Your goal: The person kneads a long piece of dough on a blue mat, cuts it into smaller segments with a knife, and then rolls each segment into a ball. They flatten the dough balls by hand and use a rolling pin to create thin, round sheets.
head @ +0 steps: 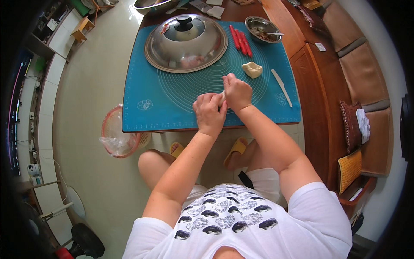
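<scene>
My left hand (209, 111) and my right hand (237, 93) meet over the near part of a blue silicone baking mat (174, 113). Between them they grip a small piece of dough (222, 98), mostly hidden by the fingers. Just beyond my right hand lies a larger lump of dough (252, 70). To its right is a white plastic knife (281, 88). Several red-wrapped sticks (240, 40) lie farther back, beside a steel bowl (263, 29) that holds a filling and a spoon.
A large domed pan lid (186, 45) covers the mat's back left. Another metal bowl (154, 5) stands at the table's far edge. A lined plastic basket (120, 132) is on the floor at the table's near left corner. A wooden bench with cushions (368, 77) runs along the right.
</scene>
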Motion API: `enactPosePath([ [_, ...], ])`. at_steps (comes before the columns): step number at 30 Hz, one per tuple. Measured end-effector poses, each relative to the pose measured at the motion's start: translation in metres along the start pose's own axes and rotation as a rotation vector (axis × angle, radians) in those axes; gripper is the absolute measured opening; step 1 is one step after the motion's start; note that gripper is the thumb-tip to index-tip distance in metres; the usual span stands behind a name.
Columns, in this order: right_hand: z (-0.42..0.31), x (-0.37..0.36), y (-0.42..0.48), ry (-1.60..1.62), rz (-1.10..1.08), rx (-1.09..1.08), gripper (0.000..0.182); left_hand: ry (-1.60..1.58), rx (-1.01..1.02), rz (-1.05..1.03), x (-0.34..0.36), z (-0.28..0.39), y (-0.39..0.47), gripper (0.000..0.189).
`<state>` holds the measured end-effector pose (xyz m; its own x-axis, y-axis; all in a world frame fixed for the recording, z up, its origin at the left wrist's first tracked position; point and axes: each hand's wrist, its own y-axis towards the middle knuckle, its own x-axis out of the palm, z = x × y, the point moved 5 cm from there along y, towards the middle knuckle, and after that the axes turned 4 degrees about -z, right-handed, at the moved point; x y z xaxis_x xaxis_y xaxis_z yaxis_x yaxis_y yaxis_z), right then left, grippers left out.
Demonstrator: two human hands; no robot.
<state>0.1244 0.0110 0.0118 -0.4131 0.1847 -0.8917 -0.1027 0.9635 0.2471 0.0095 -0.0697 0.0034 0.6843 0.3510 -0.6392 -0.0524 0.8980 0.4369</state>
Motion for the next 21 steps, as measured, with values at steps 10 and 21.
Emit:
enactPosePath([
  [10, 0.023, 0.022, 0.066, -0.075, 0.026, -0.065, 0.029, -0.027, -0.013, -0.029, 0.002, -0.003, 0.002, 0.027],
  [21, -0.017, -0.004, 0.003, 0.129, -0.231, 0.025, 0.032, -0.022, -0.035, -0.087, -0.001, -0.007, 0.0, 0.035],
])
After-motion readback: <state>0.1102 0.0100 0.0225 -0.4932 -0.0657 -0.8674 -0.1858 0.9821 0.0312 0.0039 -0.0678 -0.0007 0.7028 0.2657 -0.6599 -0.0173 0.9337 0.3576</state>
